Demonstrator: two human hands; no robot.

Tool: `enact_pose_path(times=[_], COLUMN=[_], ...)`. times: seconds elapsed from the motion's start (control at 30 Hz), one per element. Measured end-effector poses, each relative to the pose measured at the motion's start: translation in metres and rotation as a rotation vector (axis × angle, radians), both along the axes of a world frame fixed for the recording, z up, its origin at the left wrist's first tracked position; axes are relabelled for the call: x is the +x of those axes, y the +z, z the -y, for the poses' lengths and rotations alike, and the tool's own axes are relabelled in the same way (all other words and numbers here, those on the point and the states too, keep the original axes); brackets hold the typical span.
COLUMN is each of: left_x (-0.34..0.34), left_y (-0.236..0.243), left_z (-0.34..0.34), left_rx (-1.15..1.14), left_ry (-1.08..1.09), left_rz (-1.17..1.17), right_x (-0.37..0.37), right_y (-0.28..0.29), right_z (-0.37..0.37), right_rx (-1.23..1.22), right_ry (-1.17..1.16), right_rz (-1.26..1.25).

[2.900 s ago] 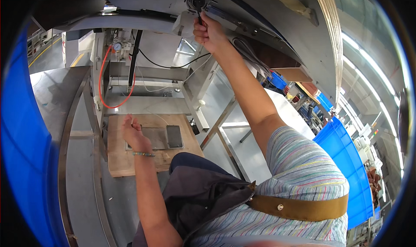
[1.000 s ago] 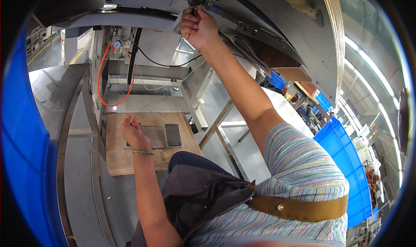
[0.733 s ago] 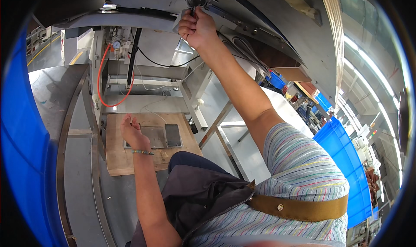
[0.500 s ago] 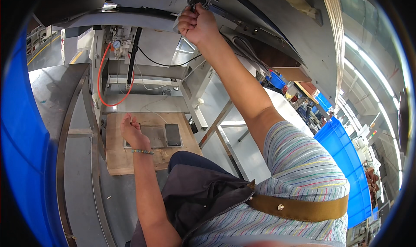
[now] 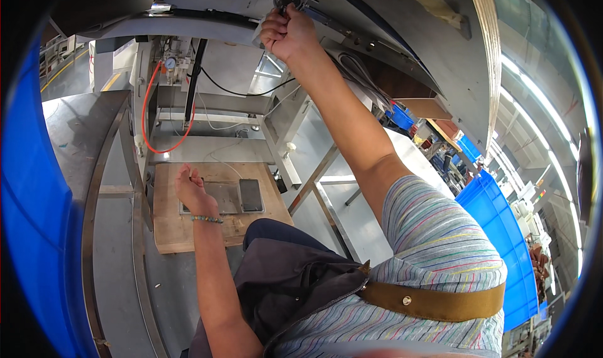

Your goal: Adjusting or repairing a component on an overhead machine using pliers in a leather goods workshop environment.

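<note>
My right hand (image 5: 287, 32) is raised to the underside of the machine, fingers closed on a small dark handle at a round metal fitting (image 5: 290, 0). My left hand (image 5: 193, 185) hangs low with fingers curled round something small and dark that I cannot make out. Behind it lies a wooden board (image 5: 169, 232) bearing a metal plate (image 5: 220, 195) with a dark rectangular pad (image 5: 250, 195) at its right.
An orange hose (image 5: 146, 130), a pressure gauge (image 5: 170, 63) and black cables are on the machine frame ahead. A steel table (image 5: 81, 132) and blue bin (image 5: 38, 188) stand at left. A blue bin (image 5: 499, 245) and white-topped bench (image 5: 421, 163) are at right.
Since about three seconds ago my right hand has moved a little up and to the left at the fitting, still gripping. My left hand stays low, fingers curled.
</note>
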State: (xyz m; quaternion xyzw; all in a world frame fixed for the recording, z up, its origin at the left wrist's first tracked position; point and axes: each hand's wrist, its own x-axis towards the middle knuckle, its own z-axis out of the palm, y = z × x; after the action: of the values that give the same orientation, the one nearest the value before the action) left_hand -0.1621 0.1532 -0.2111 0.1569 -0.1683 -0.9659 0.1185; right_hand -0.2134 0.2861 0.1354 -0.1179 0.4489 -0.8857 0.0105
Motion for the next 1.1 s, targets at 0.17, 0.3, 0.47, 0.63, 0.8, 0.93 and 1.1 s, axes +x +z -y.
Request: enact_pose_path(times=[0.17,0.3,0.47,0.63,0.8,0.93,1.1], left_x=[0.002,0.002,0.002,0.002,0.002,0.002,0.000], left_y=[0.001,0.001,0.001,0.002,0.003,0.001,-0.002], left_z=[-0.002,0.000,0.000,0.000,0.000,-0.001,-0.001], left_rx=[-0.009,0.000,-0.003,-0.007,-0.004,-0.017,-0.020], left_ry=[0.004,0.005,0.009,0.010,0.014,0.015,0.011], left_rz=[-0.003,-0.016,-0.003,-0.001,-0.002,0.005,0.009], right_x=[0.002,0.000,0.000,0.000,0.000,0.001,0.010], right_y=[-0.002,0.001,0.002,-0.002,-0.009,-0.006,-0.014], right_z=[0.006,0.004,0.003,0.005,0.003,0.000,-0.005], right_rx=[-0.073,-0.094,-0.076,-0.096,-0.011,0.031,0.260], right_ry=[-0.017,0.014,0.007,-0.010,-0.113,-0.103,-0.042], right_rz=[0.010,0.038,0.052,0.048,-0.110,-0.140,-0.219])
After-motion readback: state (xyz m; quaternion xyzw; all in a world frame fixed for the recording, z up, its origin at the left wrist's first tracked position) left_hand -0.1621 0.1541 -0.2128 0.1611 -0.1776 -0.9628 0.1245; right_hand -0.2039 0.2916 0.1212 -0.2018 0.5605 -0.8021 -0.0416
